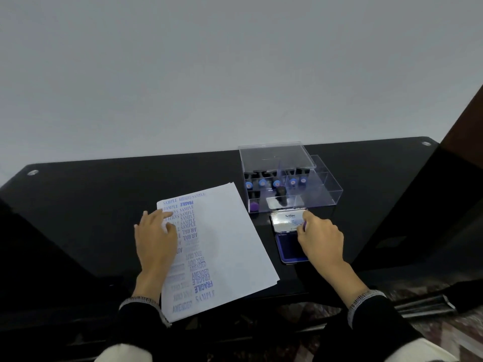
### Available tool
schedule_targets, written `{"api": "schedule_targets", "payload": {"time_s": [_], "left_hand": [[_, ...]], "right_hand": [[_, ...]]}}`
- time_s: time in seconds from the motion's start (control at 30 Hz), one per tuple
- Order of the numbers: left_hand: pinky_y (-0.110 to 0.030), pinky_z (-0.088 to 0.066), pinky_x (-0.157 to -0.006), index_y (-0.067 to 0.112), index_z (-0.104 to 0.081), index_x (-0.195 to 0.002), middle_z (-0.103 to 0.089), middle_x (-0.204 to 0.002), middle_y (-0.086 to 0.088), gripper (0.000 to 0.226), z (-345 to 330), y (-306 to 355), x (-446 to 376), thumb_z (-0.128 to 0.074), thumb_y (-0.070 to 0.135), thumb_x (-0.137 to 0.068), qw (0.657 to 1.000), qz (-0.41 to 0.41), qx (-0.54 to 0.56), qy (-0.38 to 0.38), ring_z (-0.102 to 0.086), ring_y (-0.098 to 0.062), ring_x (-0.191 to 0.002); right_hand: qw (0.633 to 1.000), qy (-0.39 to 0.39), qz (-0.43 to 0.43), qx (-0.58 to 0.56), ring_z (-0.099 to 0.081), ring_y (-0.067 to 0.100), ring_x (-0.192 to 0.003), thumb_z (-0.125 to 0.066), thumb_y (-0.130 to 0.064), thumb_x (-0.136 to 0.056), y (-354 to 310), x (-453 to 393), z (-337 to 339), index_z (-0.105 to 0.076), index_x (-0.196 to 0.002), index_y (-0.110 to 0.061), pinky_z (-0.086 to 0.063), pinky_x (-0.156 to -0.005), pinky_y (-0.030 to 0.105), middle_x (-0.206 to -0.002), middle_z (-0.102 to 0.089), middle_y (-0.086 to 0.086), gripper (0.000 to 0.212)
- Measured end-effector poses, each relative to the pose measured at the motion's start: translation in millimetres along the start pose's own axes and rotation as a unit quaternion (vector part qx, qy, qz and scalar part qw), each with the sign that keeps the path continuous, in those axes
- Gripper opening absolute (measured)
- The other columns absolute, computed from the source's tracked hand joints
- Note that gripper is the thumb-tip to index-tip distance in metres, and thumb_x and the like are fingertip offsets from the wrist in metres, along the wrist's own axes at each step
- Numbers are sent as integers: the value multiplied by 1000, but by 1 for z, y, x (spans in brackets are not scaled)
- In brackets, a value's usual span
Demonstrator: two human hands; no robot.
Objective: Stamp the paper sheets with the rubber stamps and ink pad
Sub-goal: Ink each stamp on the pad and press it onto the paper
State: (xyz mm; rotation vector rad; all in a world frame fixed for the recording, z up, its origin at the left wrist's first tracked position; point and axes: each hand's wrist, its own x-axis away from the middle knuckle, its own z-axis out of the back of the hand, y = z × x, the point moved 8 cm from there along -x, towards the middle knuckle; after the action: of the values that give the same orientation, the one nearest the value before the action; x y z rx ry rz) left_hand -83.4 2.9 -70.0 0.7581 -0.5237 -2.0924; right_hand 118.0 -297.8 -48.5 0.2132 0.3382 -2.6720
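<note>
Black glossy worktop (104,194): your left hand (156,239) lies flat on the paper sheets (224,246) while your right hand (320,240) pinches a stamp (304,224) over the open ink pad (288,248), likely inking; next, press it on blank paper.

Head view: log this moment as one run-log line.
left hand: flat on paper sheets | right hand: holds a stamp over ink pad | stamp box: open | phase: inking

Both arms wear black long sleeves, each ending in a narrow silvery, beaded-looking cuff band at the wrist. The left hand (156,239) and right hand (321,237) are bare, with no rings visible. Below the sleeves, nearest the camera, pale fabric shows.
</note>
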Motion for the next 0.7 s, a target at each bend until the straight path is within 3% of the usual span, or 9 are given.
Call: {"api": "schedule_targets", "payload": {"time_s": [0.23, 0.4, 0.7], "left_hand": [[-51, -4, -118, 9, -54, -133, -43, -147, -10, 39, -2, -29, 1, -50, 18, -95, 997, 56, -33, -30, -19, -26, -146], [-48, -3, -119, 10, -47, -139, -42, -148, -8, 44, -7, -31, 3, -47, 26, -98, 996, 59, -53, -49, -22, -23, -145], [-44, -4, -119, 5, -39, -143, -35, -152, -9, 58, -8, -28, 3, -46, 39, -97, 995, 54, -61, -64, -16, -23, -147]], "right_hand": [[999, 4, 13, 52, -46, 24, -62, -41, -18, -96, -7, 5, 2, -51, -100, -14, -30, -53, 30, -79, -65, 6, 11], [1000, 5, 2, -6, -61, 29, -78, -47, -22, -95, -1, 2, 2, -53, -101, -14, -36, -59, 31, -84, -66, 8, 12], [999, -34, 17, -28, -60, 27, -80, -51, -33, -93, 0, -3, 9, -50, -92, -17, -38, -61, 32, -89, -64, 5, 16]]}}
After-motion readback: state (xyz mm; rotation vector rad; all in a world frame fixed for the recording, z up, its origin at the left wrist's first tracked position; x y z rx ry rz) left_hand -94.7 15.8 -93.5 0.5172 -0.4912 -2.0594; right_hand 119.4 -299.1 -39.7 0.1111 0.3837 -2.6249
